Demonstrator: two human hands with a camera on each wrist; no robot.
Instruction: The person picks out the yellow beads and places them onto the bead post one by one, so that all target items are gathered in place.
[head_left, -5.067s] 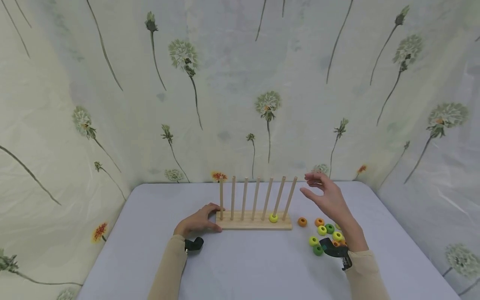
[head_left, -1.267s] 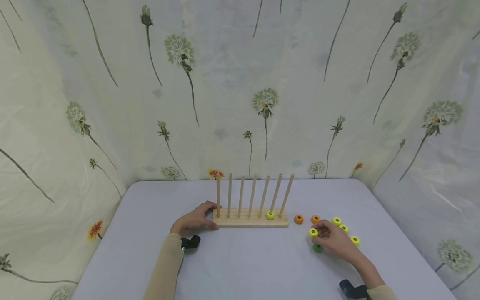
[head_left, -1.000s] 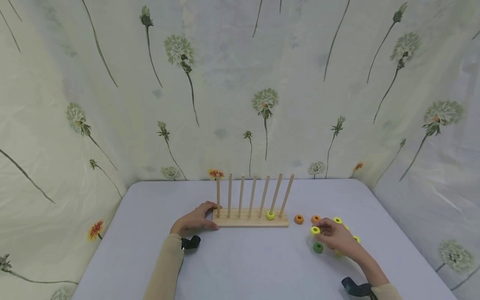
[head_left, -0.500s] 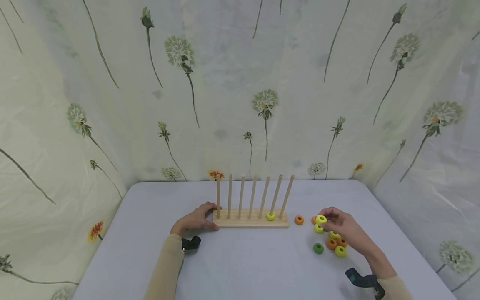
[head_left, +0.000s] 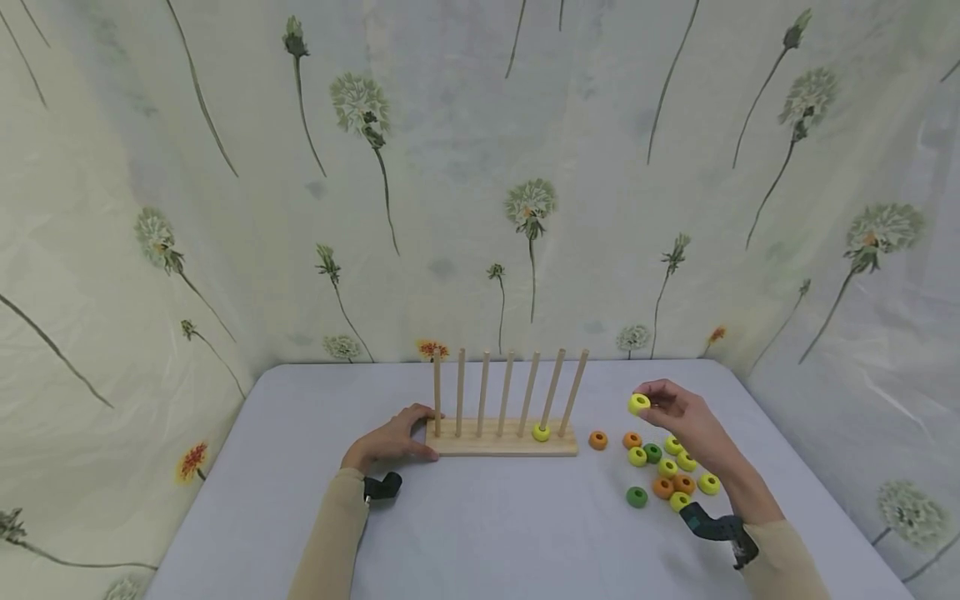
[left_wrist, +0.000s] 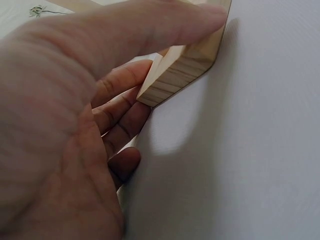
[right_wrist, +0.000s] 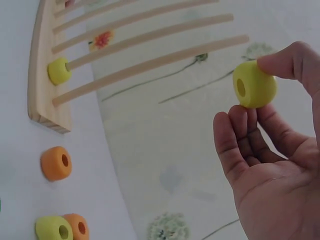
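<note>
My right hand [head_left: 686, 421] pinches a yellow bead [head_left: 639, 404] between thumb and fingers, raised above the table to the right of the peg rack. In the right wrist view the hole of this held bead [right_wrist: 255, 85] shows on its side. My left hand [head_left: 393, 437] grips the left end of the wooden peg rack [head_left: 487, 447], thumb in front and fingers behind. The left wrist view shows the thumb over the end of the rack's base [left_wrist: 175, 75]. Several upright pegs stand in a row on the rack. One yellow bead [head_left: 541, 432] sits at the foot of the second peg from the right.
Right of the rack lie several loose beads, among them an orange bead [head_left: 597, 440], a green bead [head_left: 637, 497] and a yellow bead [head_left: 708, 483]. They rest on a white table [head_left: 480, 533]. A flower-printed cloth [head_left: 450, 208] hangs behind and at both sides.
My right hand has picked up the yellow bead from among the loose beads and lifted it up and away from the table. My left hand stays on the rack's end.
</note>
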